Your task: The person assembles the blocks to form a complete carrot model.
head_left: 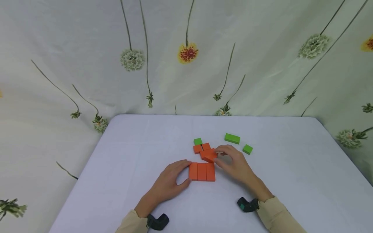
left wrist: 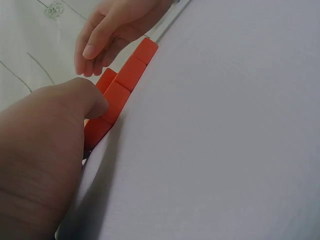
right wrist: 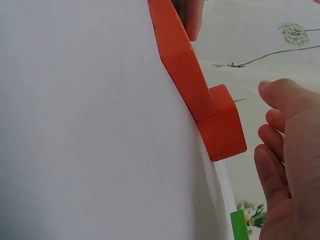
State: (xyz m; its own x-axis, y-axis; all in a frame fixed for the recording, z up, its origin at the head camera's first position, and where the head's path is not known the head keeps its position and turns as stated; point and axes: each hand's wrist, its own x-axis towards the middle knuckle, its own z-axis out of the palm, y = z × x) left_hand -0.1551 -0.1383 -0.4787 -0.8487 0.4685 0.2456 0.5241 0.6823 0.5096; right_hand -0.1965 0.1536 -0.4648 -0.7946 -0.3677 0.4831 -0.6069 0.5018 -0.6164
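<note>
Three orange blocks (head_left: 202, 171) stand side by side in a row on the white table. My left hand (head_left: 169, 181) pinches the leftmost block, index fingertip at its far end and thumb at its near end. In the left wrist view the thumb (left wrist: 95, 102) lies against the orange front faces. Just behind the row, a tilted orange block (head_left: 208, 156) sits at an angle. My right hand (head_left: 234, 163) hovers at its right side with fingers loosely bent. The right wrist view shows a gap between those fingers and the orange block (right wrist: 222, 130).
Two small orange blocks (head_left: 197, 149) and a green block (head_left: 198, 141) sit behind the tilted one. Farther right are a long green block (head_left: 232, 138) and a small green block (head_left: 247, 149). A flower-printed cloth (head_left: 262, 81) hangs behind the table (head_left: 140, 145).
</note>
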